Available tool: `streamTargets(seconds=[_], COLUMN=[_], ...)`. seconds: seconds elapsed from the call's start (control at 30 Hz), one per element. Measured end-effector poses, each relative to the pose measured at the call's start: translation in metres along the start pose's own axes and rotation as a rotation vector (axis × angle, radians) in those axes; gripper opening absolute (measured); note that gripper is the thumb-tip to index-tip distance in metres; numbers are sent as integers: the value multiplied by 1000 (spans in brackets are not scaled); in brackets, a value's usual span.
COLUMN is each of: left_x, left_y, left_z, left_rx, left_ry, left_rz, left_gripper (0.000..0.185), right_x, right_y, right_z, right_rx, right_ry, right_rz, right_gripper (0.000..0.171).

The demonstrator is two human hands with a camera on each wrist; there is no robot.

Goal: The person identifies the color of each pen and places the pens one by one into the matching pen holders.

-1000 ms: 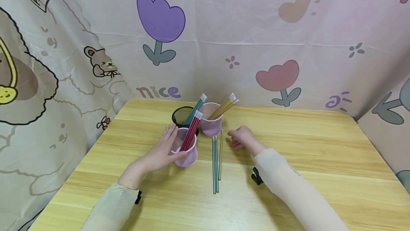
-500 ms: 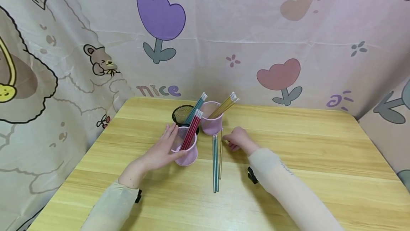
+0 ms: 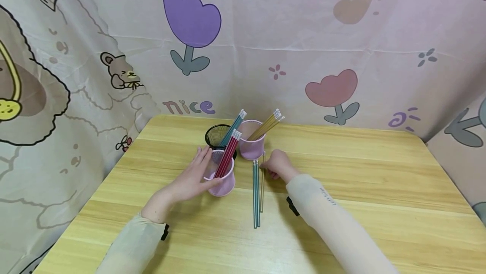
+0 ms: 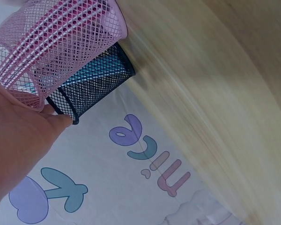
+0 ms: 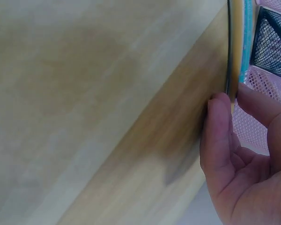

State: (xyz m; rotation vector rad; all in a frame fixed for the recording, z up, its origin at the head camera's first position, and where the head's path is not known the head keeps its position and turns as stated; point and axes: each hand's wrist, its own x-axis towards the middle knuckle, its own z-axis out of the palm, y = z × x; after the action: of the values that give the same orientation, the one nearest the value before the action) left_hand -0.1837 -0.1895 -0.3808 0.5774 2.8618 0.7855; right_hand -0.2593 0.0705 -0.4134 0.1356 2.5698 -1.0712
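My left hand [image 3: 195, 174] grips a pink mesh cup [image 3: 224, 183] that holds several red pencils [image 3: 228, 158]; the left wrist view has this cup [image 4: 61, 42] against my palm [image 4: 18, 140]. Behind it stand a black mesh cup [image 3: 216, 135] with a teal pencil [image 3: 232, 128] and a second pink cup [image 3: 251, 147] with yellow pencils [image 3: 267, 124]. Two teal pencils [image 3: 256, 198] and one yellow pencil [image 3: 262, 189] lie on the table. My right hand [image 3: 276, 165] pinches the far end of that yellow pencil [image 5: 231, 56] between thumb and finger.
The wooden table [image 3: 360, 181] is backed by a cartoon-print cloth [image 3: 303, 33] on the far side and both flanks. The three cups cluster left of centre, near the far edge.
My right hand has slid left across the table to the lying yellow pencil and taken its end. The left hand and the cups have stayed put.
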Motion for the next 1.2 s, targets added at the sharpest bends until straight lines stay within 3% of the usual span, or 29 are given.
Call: streamTargets(seconds=[0.23, 0.6, 0.9, 1.2], left_x=[1, 1, 1, 1], left_y=[0, 0, 2, 1], left_z=[0, 0, -1, 0], left_rx=[1, 6, 11, 11], left_ry=[-5, -6, 9, 7], left_rz=[-5, -4, 7, 4], left_gripper=[95, 95, 94, 96], right_x=[0, 2, 4, 8], right_y=[4, 5, 15, 26], right_z=[-4, -8, -11, -16], right_rx=[32, 44, 187, 307], right_ry=[-15, -61, -99, -204], right_rz=[-1, 51, 47, 63], right_gripper=[14, 19, 17, 20])
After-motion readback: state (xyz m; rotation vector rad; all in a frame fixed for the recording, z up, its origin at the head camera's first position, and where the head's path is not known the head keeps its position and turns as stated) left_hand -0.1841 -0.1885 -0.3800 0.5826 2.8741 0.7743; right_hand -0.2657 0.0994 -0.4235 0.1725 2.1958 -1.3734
